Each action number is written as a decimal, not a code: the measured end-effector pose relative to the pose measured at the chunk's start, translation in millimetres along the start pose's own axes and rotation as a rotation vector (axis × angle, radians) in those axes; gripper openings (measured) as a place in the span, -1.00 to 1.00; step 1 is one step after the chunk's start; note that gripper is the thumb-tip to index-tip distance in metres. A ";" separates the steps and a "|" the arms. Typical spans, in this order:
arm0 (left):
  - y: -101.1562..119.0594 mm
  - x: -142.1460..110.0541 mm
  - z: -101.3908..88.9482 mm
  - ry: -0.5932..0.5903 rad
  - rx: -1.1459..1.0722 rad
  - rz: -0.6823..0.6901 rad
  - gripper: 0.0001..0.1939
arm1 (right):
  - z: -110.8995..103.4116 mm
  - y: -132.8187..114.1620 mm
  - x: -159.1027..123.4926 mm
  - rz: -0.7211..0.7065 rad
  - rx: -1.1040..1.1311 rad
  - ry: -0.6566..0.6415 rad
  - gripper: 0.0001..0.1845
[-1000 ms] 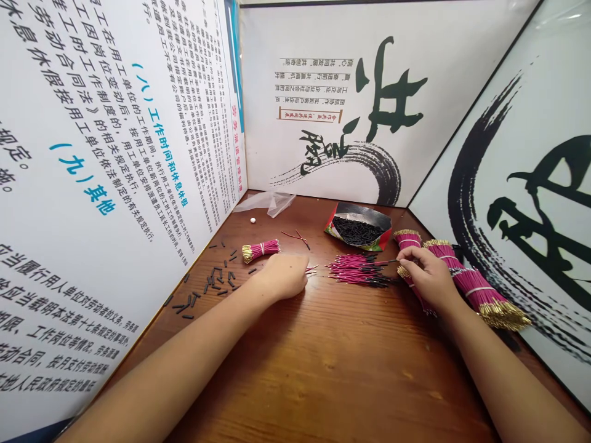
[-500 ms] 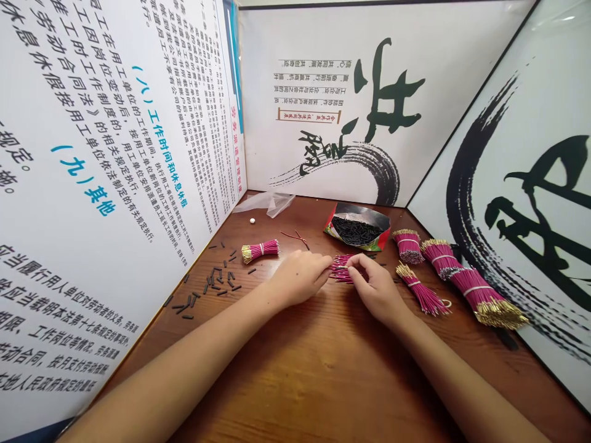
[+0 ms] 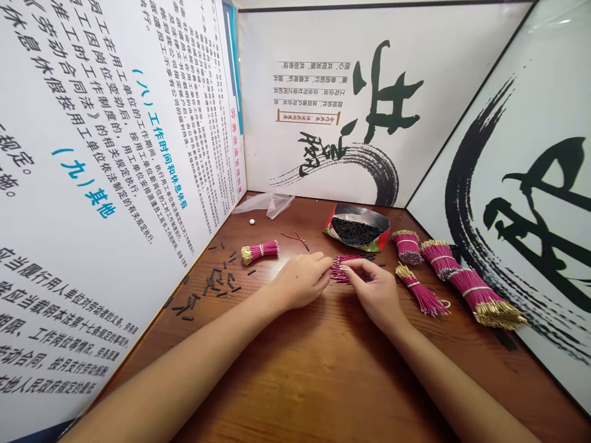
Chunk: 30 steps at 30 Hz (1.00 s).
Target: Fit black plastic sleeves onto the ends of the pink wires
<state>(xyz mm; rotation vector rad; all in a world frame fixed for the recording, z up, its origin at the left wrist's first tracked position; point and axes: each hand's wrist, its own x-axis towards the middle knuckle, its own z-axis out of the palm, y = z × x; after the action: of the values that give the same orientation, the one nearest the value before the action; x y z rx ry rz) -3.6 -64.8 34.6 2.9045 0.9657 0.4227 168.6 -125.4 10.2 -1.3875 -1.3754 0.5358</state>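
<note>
Several magenta wires with bare metal ends lie in a loose pile on the table between my two hands. My left hand is closed at the left side of this pile, its fingers curled; whatever it holds is hidden behind the knuckles. On the right side, my right hand pinches thumb against forefinger over the pile, at the pale tip of a wire. Behind my left hand lie a few loose wires, one with a dark end. A tied wire bundle rests to the left.
An open packet of short black tubes stands behind the hands. More black tubes are scattered at left. Tied wire bundles and larger ones lie at right. Clear plastic sits at the back. Printed panels enclose the table.
My right hand has shifted slightly left and its fingers reach further over the wire pile. My left hand stays almost in place.
</note>
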 end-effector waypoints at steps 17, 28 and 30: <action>-0.3 2.2 8.1 -0.049 0.027 -0.025 -0.67 | -70.1 8.0 36.7 -0.111 -0.672 -0.060 -0.80; 30.0 73.0 29.3 -0.129 0.004 0.005 -0.72 | -89.5 15.6 43.8 -0.019 -0.995 -0.152 -0.79; 28.0 77.3 30.1 -0.121 -0.055 -0.027 -0.75 | -90.5 15.8 44.1 -0.023 -0.990 -0.118 -0.78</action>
<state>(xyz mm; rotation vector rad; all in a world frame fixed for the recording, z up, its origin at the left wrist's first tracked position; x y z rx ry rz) 80.2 -40.2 28.0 2.8267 0.9590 0.2648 264.5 -114.2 42.4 -2.1223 -1.8552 -0.1410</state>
